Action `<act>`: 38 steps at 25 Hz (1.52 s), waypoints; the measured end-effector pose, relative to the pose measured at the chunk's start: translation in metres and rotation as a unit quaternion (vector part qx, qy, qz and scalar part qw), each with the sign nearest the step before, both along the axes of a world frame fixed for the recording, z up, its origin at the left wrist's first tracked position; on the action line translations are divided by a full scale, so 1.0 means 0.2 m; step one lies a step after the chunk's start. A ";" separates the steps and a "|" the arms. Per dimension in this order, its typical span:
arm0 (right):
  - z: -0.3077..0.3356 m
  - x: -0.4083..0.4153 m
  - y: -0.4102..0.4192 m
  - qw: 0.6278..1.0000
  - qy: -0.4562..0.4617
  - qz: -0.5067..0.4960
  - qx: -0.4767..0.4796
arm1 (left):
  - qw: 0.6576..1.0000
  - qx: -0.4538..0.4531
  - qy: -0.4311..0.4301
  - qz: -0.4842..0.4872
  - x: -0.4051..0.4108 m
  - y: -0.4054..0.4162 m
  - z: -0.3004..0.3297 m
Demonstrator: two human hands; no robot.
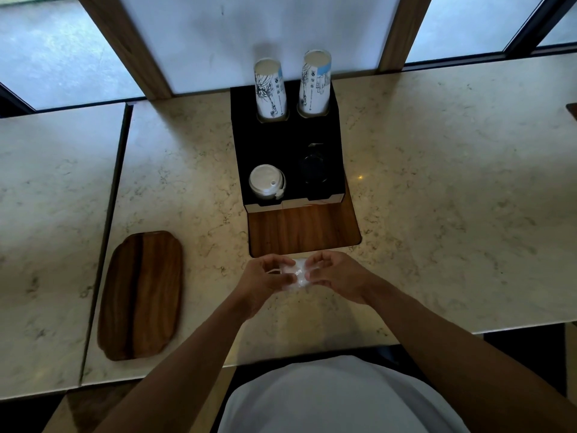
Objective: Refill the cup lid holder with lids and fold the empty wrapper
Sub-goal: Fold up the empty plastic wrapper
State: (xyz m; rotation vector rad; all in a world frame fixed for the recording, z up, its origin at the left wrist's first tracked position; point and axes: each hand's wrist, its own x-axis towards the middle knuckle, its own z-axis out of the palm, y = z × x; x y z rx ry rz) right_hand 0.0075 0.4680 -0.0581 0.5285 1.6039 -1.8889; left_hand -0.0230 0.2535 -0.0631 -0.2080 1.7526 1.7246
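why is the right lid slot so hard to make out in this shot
Head view: backlit by bright frosted windows, so the black holder goes underexposed and the dark lids blend in; the white lids stand out. Wide-angle distortion bends the counter edges, and the wrapper is slightly blown out.

You see a dim scene backlit by bright frosted windows (249, 35); wide-angle distortion bends the countertop (437, 182) edges.
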 end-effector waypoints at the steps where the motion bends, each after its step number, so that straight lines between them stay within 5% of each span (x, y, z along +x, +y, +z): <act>1: 0.00 0.01 0.00 1.000 0.007 0.002 0.021 | 1.000 -0.008 0.011 -0.002 0.00 -0.01 0.00; 8: -0.03 0.06 0.00 0.993 0.069 -0.041 0.092 | 0.995 0.053 -0.073 -0.044 -0.04 -0.03 -0.03; 14: -0.07 0.27 0.06 0.977 0.080 -0.156 0.118 | 0.988 0.024 -0.039 -0.150 -0.06 0.14 -0.07; 20: -0.07 0.52 0.22 0.965 0.078 -0.221 0.116 | 0.963 0.075 -0.131 -0.225 -0.02 0.38 0.00; 25: -0.07 0.83 0.41 0.952 0.064 -0.275 0.118 | 0.944 0.007 -0.076 -0.322 0.21 0.68 0.04; 31: -0.15 1.48 0.74 0.922 0.036 -0.372 0.101 | 0.871 -0.106 0.088 -0.472 0.69 1.20 0.04; 38: -0.36 2.03 1.04 0.880 -0.039 -0.460 0.114 | 0.788 -0.170 0.118 -0.580 1.16 1.76 -0.25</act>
